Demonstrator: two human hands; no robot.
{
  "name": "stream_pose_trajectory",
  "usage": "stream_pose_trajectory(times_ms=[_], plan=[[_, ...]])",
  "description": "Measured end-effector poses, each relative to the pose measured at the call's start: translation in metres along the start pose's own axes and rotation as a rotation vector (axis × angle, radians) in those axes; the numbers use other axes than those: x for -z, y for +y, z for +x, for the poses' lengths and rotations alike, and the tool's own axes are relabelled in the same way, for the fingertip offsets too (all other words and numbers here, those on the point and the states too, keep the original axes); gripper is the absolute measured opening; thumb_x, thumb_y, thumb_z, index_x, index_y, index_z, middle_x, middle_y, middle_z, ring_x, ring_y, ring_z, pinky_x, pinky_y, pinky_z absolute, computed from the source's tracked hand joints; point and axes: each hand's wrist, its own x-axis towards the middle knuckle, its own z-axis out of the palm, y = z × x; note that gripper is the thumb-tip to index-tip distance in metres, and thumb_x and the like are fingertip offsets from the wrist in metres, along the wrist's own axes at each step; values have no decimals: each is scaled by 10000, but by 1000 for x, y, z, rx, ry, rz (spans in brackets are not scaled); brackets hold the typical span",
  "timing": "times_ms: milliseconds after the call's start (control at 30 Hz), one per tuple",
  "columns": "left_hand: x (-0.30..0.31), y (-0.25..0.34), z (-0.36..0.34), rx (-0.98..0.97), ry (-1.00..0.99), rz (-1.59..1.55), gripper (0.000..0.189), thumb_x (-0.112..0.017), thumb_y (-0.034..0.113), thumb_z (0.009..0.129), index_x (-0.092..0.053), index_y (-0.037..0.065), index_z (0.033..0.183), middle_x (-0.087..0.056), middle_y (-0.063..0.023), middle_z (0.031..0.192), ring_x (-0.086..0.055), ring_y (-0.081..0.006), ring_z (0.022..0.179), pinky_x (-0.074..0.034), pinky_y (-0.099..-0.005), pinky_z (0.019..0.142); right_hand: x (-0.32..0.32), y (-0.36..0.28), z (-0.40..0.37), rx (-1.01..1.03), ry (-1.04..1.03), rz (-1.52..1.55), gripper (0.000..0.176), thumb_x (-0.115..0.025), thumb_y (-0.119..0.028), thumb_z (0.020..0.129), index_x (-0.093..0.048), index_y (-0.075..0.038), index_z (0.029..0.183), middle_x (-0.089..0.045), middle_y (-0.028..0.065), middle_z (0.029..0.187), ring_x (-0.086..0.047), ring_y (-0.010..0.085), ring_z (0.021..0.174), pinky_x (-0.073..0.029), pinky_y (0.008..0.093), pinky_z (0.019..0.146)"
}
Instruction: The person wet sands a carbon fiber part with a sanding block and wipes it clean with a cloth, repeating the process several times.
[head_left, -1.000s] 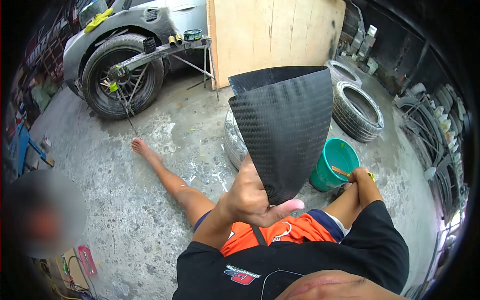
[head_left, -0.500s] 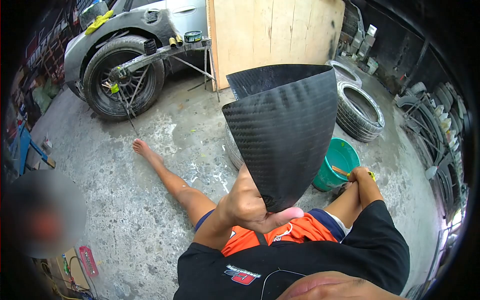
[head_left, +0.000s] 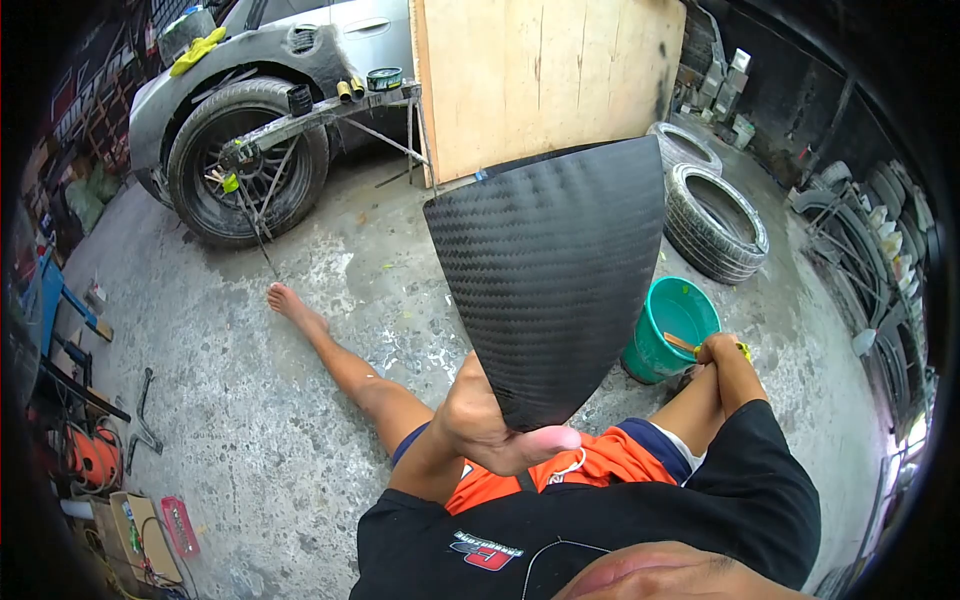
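In the head view my left hand grips the narrow lower end of a curved black carbon-fibre panel, thumb along the bottom edge. The panel stands up before me with its woven outer face toward me. A sliver of its far side shows along the top; most of the inside is hidden. My right hand is closed and rests at my right knee, beside a green bucket. A brown strip and bits of yellow show at its fingers; what it holds is not clear.
A car with a dusty wheel stands at the back left, behind a narrow metal stand bearing a tin. A plywood board leans upright behind. Tyres lie right; an orange machine and boxes sit left.
The panel has turned and shifted slightly left, so its outer face shows more and its hollow inside less. My left hand has moved a little left and down. The right hand stays put.
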Motion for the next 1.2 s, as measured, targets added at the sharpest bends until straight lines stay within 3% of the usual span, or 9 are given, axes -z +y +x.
stream_pose_trajectory(times_ms=[167, 267, 333, 433, 667, 767, 867, 1133, 1200], plan=[[-1, -2, -12, 1, 126, -183, 280, -759, 118, 818, -575, -12, 653, -571, -100, 638, -588, -268, 602, -462, -386, 646, 2, 0, 2, 3, -91, -28, 463, -596, -463, 840, -695, -187, 1199, -666, 67, 1238, -627, 223, 1174, -489, 361, 968], [7, 5, -24, 211, 92, -307, 310, -747, 188, 854, -613, -48, 705, -632, -135, 727, -635, -278, 699, -482, -385, 701, -1, 2, 12, 19, -94, -15, 467, -595, -463, 841, -693, -182, 1201, -666, 73, 1235, -627, 226, 1173, -489, 362, 968], [6, 7, -22, 202, 246, -241, 374, -738, 265, 871, -657, -93, 797, -684, -180, 887, -660, -294, 866, -488, -398, 814, -2, 2, 15, 7, -87, -12, 473, -606, -462, 836, -689, -192, 1216, -651, 55, 1278, -615, 217, 1198, -497, 366, 968], [6, 5, -20, 166, 343, -306, 415, -584, 349, 924, -544, -53, 1017, -589, -170, 1086, -558, -317, 1038, -396, -448, 928, -1, 0, 7, -5, -55, -19, 490, -625, -467, 825, -684, -202, 1233, -634, 41, 1323, -601, 210, 1227, -503, 369, 972], [14, -21, 2, -114, 231, -1177, 702, -224, 544, 1046, -281, 39, 1531, -368, -149, 1550, -319, -371, 1439, -180, -566, 1196, -3, 1, 2, 14, -7, 21, 452, -613, -437, 820, -721, -174, 1171, -671, 74, 1255, -618, 220, 1202, -480, 355, 985], [19, -25, 21, 88, 373, -1458, 656, -261, 518, 1051, -517, 17, 1388, -502, -182, 1444, -437, -319, 1377, -229, -566, 1178, -5, 3, 11, 8, -14, 20, 444, -617, -430, 811, -726, -185, 1164, -676, 72, 1247, -619, 212, 1201, -480, 353, 984], [15, -37, 27, 121, 380, -1663, 652, -270, 514, 1050, -512, 12, 1388, -505, -177, 1443, -441, -321, 1373, -224, -564, 1179, -4, 4, 4, 40, 22, 23, 452, -624, -429, 800, -724, -197, 1175, -674, 70, 1254, -617, 220, 1205, -480, 357, 985], [-7, -57, 32, 63, 226, -1794, 668, -271, 522, 1046, -457, 11, 1435, -431, -171, 1505, -341, -302, 1441, -184, -560, 1193, -10, 4, 15, -23, -65, 60, 443, -676, -422, 784, -725, -179, 1151, -682, 55, 1230, -646, 208, 1153, -511, 345, 947], [-9, -53, 28, 119, 329, -1812, 677, -273, 526, 1045, -419, 14, 1462, -386, -165, 1536, -313, -305, 1454, -165, -562, 1198, -15, 6, 14, -5, -77, 89, 433, -679, -413, 779, -729, -174, 1137, -689, 61, 1212, -652, 215, 1142, -516, 349, 939]])
